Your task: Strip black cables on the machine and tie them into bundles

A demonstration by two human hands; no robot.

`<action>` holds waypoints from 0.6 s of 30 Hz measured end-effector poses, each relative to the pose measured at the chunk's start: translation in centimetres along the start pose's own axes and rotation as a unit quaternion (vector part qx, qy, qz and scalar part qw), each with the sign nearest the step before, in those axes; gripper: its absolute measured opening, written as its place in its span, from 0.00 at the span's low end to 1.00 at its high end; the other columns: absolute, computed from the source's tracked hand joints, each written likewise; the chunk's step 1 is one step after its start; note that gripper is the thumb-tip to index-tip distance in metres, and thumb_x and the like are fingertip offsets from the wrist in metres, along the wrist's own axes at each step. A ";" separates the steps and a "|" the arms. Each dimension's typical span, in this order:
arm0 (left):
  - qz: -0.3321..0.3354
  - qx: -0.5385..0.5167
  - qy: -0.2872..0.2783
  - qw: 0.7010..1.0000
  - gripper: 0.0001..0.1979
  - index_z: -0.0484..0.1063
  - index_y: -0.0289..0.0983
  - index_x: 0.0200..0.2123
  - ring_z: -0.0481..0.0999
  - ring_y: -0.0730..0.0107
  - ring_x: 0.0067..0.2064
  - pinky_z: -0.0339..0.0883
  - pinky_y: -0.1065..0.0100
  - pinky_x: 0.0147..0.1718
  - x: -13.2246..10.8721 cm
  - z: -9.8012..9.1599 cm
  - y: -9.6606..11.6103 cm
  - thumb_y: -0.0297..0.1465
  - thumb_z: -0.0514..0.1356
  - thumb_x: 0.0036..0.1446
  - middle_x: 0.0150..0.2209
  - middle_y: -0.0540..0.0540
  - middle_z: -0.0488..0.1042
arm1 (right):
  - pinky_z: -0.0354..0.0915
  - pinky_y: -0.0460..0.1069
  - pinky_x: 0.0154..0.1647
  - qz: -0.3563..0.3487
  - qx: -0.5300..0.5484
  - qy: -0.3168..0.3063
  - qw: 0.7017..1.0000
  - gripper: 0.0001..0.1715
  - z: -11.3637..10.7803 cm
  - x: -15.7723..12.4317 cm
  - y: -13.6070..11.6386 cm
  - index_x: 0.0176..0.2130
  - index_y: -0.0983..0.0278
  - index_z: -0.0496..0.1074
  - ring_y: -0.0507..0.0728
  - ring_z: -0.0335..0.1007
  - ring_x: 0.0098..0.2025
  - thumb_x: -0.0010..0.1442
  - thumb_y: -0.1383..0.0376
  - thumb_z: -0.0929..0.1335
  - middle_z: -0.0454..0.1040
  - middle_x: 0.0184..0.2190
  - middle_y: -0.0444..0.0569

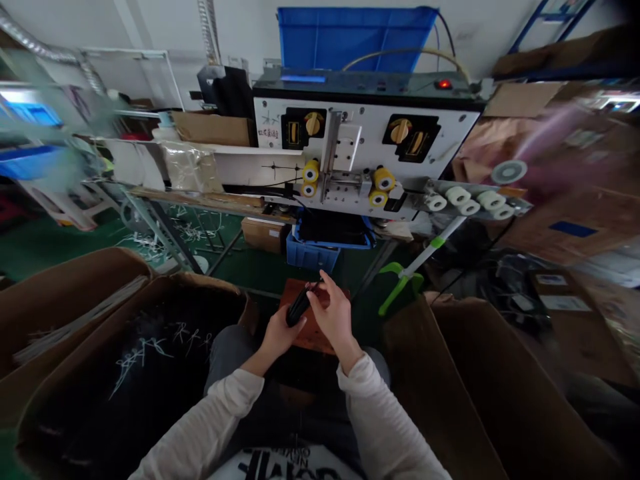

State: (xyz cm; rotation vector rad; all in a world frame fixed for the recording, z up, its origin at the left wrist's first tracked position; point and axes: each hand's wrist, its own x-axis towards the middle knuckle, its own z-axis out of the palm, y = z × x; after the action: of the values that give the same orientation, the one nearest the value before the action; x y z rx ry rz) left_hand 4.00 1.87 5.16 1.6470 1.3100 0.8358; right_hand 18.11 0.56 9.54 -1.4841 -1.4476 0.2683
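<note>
My left hand (281, 333) is closed around a small black bundle (299, 307) that looks like folded cable, held above my lap. At its upper end, my right hand (334, 316) pinches with thumb and fingers at a thin dark end with a hint of red. Whether that end is a wire or a tie is too small to tell. Below and behind both hands is a reddish-brown stool top (313, 331) between my knees.
A white-fronted machine (370, 133) with yellow rollers stands ahead on a bench. Beneath it are blue crates (313, 253). To my left, a cardboard box (240, 300) holds dark goods with white ties; another carton (435, 373) stands right, near a green-footed stand (400, 273).
</note>
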 end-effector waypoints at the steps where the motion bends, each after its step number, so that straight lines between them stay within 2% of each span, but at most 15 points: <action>1: -0.001 -0.003 -0.002 1.000 0.16 0.70 0.31 0.38 0.72 0.66 0.33 0.63 0.68 0.34 0.0 0.0 -0.1 0.35 0.61 0.48 0.31 0.46 0.74 | 0.68 0.55 0.47 -0.001 0.008 0.003 1.000 0.29 0.1 0.0 0.0 0.58 0.62 0.62 0.58 0.71 0.44 0.57 0.62 0.67 0.75 0.42 0.51; 7: -0.011 -0.044 -0.018 0.999 0.21 0.70 0.31 0.43 0.73 0.65 0.35 0.64 0.67 0.36 0.1 -0.2 -0.6 0.36 0.63 0.45 0.34 0.45 0.75 | 0.72 0.47 0.34 -0.009 0.085 -0.005 0.996 0.20 0.3 -0.1 0.4 0.51 0.60 0.69 0.56 0.69 0.47 0.58 0.62 0.66 0.72 0.47 0.51; 12: -0.021 -0.051 -0.026 0.998 0.20 0.71 0.32 0.42 0.74 0.64 0.36 0.66 0.67 0.37 0.2 0.2 -1.0 0.35 0.64 0.45 0.35 0.45 0.77 | 0.66 0.54 0.51 -0.014 0.071 0.024 0.997 0.19 0.8 -0.5 0.5 0.48 0.61 0.71 0.57 0.68 0.49 0.56 0.60 0.68 0.73 0.46 0.51; 18: -0.034 -0.013 -0.023 0.999 0.22 0.69 0.33 0.46 0.75 0.59 0.39 0.66 0.64 0.38 0.1 0.5 -0.3 0.32 0.63 0.45 0.38 0.42 0.77 | 0.64 0.57 0.52 0.033 0.028 0.049 0.998 0.32 1.7 -0.9 0.0 0.54 0.64 0.63 0.60 0.67 0.49 0.52 0.57 0.70 0.71 0.48 0.55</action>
State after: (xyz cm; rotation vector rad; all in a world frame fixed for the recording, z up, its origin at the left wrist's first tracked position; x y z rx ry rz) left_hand 4.39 1.88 4.71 1.5840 1.3112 0.7668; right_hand 16.68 0.64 8.32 -1.4806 -1.3040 0.2710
